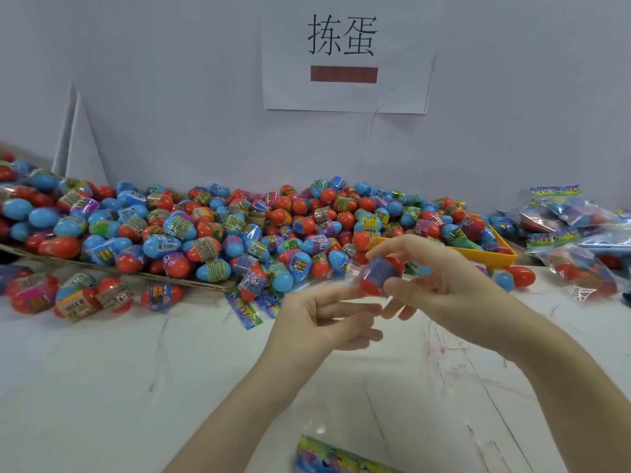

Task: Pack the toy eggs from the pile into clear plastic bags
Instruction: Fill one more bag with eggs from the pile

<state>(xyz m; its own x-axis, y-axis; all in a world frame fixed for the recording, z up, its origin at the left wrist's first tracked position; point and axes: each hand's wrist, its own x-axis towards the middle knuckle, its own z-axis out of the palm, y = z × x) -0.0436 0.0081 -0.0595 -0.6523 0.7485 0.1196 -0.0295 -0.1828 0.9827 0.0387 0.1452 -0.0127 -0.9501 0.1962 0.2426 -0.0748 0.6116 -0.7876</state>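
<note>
A big pile of red and blue toy eggs [211,230] with printed wrappers lies along the wall. My right hand [440,278] holds one red egg with a blue band [377,274] above the table, fingers curled round it. My left hand [324,322] is just below and left of it, with its fingers pinching the thin edge of a clear plastic bag [327,285] that is hard to make out. The egg sits at the bag's mouth; I cannot tell whether it is inside.
Filled clear bags with colourful headers [573,233] are heaped at the right. A yellow tray [502,259] holds eggs at the pile's right end. A few packed eggs [75,295] lie at left. An empty bag's header [341,457] lies near the front edge. The white tabletop [136,387] is scuffed.
</note>
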